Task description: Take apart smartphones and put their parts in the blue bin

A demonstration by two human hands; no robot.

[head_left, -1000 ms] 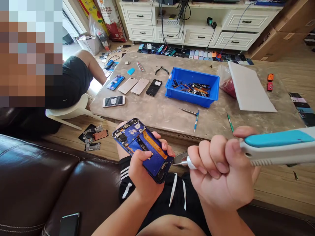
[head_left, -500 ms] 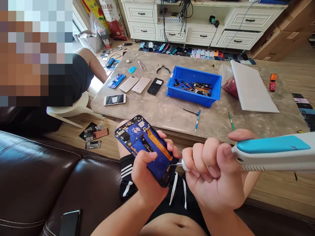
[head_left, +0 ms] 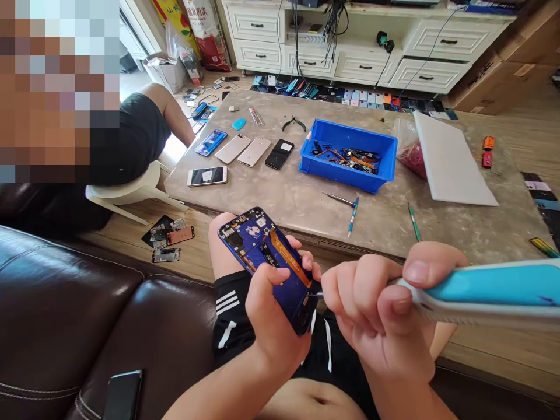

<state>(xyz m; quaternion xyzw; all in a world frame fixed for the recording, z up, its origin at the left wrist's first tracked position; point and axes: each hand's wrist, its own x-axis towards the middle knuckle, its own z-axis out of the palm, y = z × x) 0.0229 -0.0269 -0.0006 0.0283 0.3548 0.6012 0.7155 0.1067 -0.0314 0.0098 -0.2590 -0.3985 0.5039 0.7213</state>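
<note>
An opened phone with a blue inner face, an orange flex cable and a black strip lies tilted in my left hand, whose thumb rests on its near edge while fingertips show at the far side. My right hand is closed around the front of a white and light-blue electric screwdriver. The driver's thin metal tip points left and meets the phone's lower end, near the end of the orange cable. Whether the tip sits in a screw is too small to tell.
On the table are a blue bin of small parts, several phones, pliers, a blue-handled tool, a green screwdriver and a white foam sheet. A person's leg shows at left. A phone lies on the sofa.
The phone and my left hand have shifted slightly right. My right thumb and index finger have moved on the driver's body, and its rear end sits lower. The view has shifted a little.
</note>
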